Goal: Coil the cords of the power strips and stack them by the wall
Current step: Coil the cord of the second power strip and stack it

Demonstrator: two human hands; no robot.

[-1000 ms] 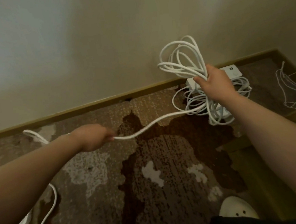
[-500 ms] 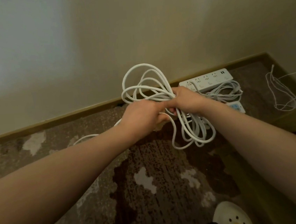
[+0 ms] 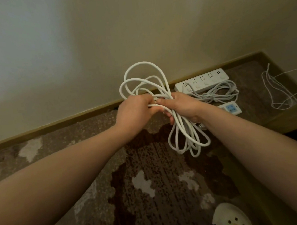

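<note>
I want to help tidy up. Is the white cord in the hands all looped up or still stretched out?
Looped up. The white cord hangs in several loops above and below the left hand and right hand, which grip it at the middle.

We find no words, brand names or numbers that can be read. The blue label point(image 3: 231, 107) on the small power strip point(image 3: 234, 110) at about three o'clock carries marks too small and blurred to make out, and the long white power strip point(image 3: 202, 83) by the wall at two o'clock shows only socket holes.
</note>
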